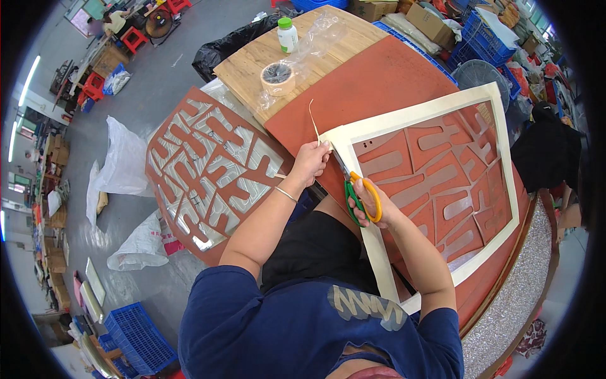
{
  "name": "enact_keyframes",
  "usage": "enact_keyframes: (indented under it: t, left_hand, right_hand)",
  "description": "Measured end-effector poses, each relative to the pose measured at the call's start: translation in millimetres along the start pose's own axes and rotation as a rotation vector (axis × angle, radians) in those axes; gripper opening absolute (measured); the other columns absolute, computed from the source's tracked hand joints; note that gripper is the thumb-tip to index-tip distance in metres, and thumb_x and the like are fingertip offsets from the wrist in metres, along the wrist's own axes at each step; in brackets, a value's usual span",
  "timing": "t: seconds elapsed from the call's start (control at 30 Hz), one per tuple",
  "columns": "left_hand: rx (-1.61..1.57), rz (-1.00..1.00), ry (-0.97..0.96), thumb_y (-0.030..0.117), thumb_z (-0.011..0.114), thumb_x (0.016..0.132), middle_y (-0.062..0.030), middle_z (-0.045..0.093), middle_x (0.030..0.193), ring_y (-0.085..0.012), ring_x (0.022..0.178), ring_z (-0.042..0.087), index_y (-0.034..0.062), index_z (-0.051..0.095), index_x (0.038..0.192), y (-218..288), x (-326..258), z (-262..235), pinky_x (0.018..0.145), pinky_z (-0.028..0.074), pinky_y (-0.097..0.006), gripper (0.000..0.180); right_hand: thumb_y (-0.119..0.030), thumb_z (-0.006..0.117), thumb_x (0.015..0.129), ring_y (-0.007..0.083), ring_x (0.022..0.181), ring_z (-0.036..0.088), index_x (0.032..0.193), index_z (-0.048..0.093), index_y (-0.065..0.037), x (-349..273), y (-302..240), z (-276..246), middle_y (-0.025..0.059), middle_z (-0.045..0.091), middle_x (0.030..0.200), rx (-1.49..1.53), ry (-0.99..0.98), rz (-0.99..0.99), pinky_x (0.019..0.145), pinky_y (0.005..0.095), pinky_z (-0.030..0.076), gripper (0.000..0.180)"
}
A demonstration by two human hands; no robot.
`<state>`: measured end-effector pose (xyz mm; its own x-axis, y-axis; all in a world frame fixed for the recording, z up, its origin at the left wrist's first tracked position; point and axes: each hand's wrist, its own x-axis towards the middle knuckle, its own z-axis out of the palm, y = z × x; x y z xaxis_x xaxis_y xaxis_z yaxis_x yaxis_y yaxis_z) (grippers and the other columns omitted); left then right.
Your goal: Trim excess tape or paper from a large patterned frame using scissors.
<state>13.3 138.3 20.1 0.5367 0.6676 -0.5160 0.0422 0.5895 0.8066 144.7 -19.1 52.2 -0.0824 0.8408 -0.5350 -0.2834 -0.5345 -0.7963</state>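
Note:
My right hand [381, 205] grips a pair of scissors [377, 197] with one orange and one green handle. Their blades point up and left, at the corner of a sheet edged with a cream border [410, 120]. At that same corner my left hand [309, 163] pinches the border's tip, and a thin cream strip [314, 120] sticks up past its fingers. Reddish-brown patterns with long rounded shapes [442, 170] fill the sheet inside the border. Whether the blades are apart is too small to tell.
Beneath the sheet is a reddish-brown tabletop [366, 88]. On the wooden board [246, 66] behind it are a tape roll [278, 77], a white bottle with green cap [288, 35] and clear plastic film [322, 35]. A patterned cut-out panel [208, 170] lies left; a blue crate [140, 338] stands below.

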Motion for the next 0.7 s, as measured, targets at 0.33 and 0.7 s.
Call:
enact_keyframes:
  t: [0.33,0.7]
  left_hand:
    - [-0.024,0.118,-0.045,0.025,0.046,0.095,0.0037,0.043,0.062,-0.0029,0.042,0.031,0.0076,0.050,0.082,-5,-3,1,0.036,0.023,-0.018,0.022]
    - [-0.100,0.114,-0.026,0.025,0.045,0.095,0.0034,0.043,0.062,-0.0030,0.043,0.031,0.0085,0.048,0.080,-5,0,-1,0.036,0.021,-0.018,0.022]
  right_hand:
    - [-0.065,0.037,0.086,0.0083,0.042,0.038,0.101,0.036,-0.009,9,-16,4,0.0056,0.045,0.076,0.051,0.011,0.030,0.034,0.0214,0.035,0.058]
    - [-0.063,0.044,0.085,0.0065,0.042,0.035,0.105,0.037,-0.012,14,-7,9,0.0044,0.043,0.075,0.035,0.040,-0.031,0.033,0.0196,0.031,0.055]
